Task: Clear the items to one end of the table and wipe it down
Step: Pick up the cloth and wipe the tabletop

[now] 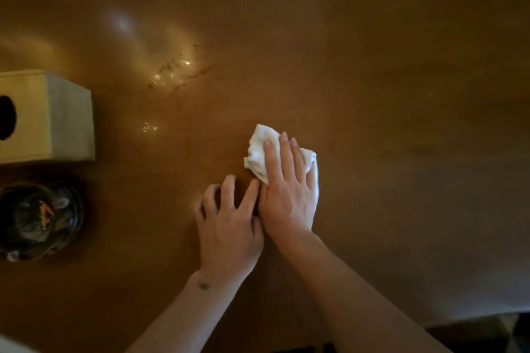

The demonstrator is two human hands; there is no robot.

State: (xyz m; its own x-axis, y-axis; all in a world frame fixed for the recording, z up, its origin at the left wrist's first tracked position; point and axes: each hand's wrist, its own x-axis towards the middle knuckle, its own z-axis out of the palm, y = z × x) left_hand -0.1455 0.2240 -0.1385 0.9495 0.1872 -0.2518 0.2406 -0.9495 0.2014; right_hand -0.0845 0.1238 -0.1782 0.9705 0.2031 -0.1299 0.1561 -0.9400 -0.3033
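My right hand [288,186] lies flat, fingers together, pressing a crumpled white tissue [256,152] onto the brown table [372,94]. Most of the tissue shows beyond my fingertips and at the hand's right side. Beside it on the left, my left hand [226,223] rests on the table with fingers spread and bent, touching the right hand and holding nothing. Wet streaks and droplets [175,71] glisten on the table farther away, to the upper left of the tissue.
A pale wooden tissue box [57,117] with a dark oval hole stands at the left edge. In front of it sits a dark round container [40,218] with crumpled wrappers inside. The table's near edge [473,315] shows at the lower right.
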